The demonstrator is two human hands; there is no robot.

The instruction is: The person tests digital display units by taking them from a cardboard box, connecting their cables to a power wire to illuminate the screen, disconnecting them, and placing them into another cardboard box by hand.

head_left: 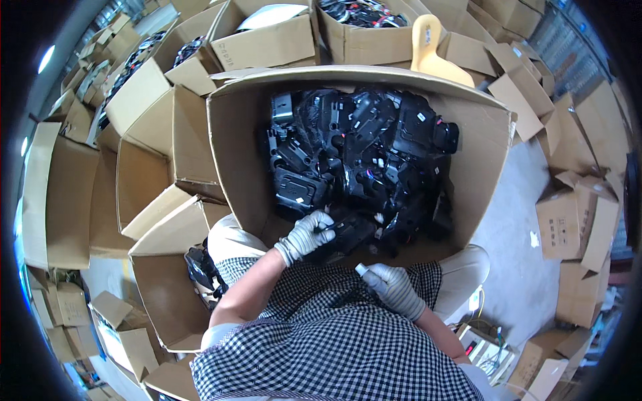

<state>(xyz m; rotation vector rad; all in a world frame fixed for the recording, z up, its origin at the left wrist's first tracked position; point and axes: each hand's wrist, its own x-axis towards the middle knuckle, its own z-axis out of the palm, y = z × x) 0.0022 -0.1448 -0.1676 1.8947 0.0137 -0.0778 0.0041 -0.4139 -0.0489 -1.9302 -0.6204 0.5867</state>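
Centre of frame, large open cardboard box (234, 134) heaped with black plastic parts (361, 154); left hand (307, 234), gloved, fingers curled around one black part (348, 234) at heap's near edge; right hand (394, 284), gloved, loosely closed below, contents indiscernible; best lifted straight up, clear of tangled wires.

Gloved left hand (306, 235) gripping a black plastic part (348, 234) at the near edge of a large cardboard box (227, 140) heaped with black parts (364, 147). At four o'clock of it, gloved right hand (394, 286) closed around a small pale tool (362, 269).
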